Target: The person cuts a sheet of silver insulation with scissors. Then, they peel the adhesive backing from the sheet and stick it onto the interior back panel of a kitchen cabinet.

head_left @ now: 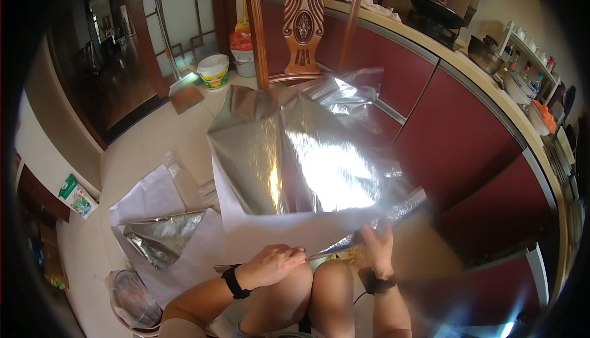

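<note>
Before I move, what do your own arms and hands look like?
Left hand and right hand are gloveless. The left wristband and right wristband are black. A pale sleeve seems to show on the left; a thin dark cord curves near the right wristband.

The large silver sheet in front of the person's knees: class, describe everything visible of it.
The large silver sheet looks like thin, mirror-like foil or film. It is creased, with a fold line running away from the person and strong glare to the right of it. It lies spread out between the knees and a carved wooden chair, with a white, paper-like layer showing along its near edge. The right hand is at a crinkled silver strip; whether that strip joins the sheet is unclear.
</note>
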`<control>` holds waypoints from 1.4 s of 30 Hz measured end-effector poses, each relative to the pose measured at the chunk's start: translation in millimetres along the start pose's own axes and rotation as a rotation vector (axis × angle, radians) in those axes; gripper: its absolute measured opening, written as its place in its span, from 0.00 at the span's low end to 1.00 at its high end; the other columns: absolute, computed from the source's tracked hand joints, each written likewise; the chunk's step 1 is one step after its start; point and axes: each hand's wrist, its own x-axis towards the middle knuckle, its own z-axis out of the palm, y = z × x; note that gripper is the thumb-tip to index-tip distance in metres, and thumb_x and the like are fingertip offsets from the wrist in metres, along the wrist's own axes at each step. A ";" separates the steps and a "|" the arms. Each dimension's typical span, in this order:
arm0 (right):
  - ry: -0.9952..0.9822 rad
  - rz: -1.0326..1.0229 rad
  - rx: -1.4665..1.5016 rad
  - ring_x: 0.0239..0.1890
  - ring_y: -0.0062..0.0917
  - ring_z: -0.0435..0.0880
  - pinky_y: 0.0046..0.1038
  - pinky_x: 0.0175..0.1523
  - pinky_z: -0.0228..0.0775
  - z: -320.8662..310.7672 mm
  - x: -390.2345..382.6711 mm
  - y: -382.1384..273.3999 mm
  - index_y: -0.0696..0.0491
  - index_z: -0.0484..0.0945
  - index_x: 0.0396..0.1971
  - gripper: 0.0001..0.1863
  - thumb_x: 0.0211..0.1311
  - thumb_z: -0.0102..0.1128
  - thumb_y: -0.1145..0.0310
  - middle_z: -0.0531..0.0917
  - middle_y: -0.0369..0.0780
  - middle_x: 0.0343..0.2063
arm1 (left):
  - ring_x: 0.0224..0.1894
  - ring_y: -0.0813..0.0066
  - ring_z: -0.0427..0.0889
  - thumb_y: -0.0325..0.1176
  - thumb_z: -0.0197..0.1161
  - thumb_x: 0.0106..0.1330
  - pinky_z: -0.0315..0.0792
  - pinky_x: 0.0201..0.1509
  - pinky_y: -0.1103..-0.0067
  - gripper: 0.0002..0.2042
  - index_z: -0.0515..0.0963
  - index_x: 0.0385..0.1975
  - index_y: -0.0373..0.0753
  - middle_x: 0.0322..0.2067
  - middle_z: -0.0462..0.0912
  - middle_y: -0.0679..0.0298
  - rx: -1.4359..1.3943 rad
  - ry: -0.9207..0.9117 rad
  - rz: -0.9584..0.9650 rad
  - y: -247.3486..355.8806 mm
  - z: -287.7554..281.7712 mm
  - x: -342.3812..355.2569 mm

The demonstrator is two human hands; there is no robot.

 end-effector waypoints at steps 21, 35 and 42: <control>-0.320 -0.254 -0.842 0.28 0.43 0.80 0.35 0.32 0.70 2.5 -13.4 -43.3 0.53 0.77 0.30 0.11 0.49 0.65 0.66 0.80 0.46 0.22 | 0.30 0.80 0.76 0.35 0.56 0.64 0.69 0.36 0.81 0.07 0.76 0.36 0.40 0.25 0.78 0.68 -0.395 0.185 -0.664 -11.1 -71.3 -26.3; 0.180 -0.296 -0.395 0.12 0.08 0.62 0.13 0.16 0.52 -96.2 76.5 -197.3 0.50 0.69 0.27 0.05 0.58 0.57 0.72 0.67 0.26 0.13 | 0.48 0.60 0.74 0.61 0.51 0.60 0.68 0.51 0.66 0.35 0.58 0.60 0.42 0.50 0.73 0.55 -1.091 0.561 -1.218 -213.7 1.7 -139.4; 0.385 -0.617 -0.685 0.16 0.10 0.60 0.15 0.21 0.50 -221.9 88.4 -339.1 0.47 0.72 0.28 0.05 0.59 0.58 0.65 0.63 0.27 0.15 | 0.51 0.57 0.72 0.52 0.57 0.61 0.71 0.49 0.63 0.34 0.55 0.59 0.38 0.49 0.69 0.52 -1.381 0.604 -0.958 -243.4 35.6 -87.4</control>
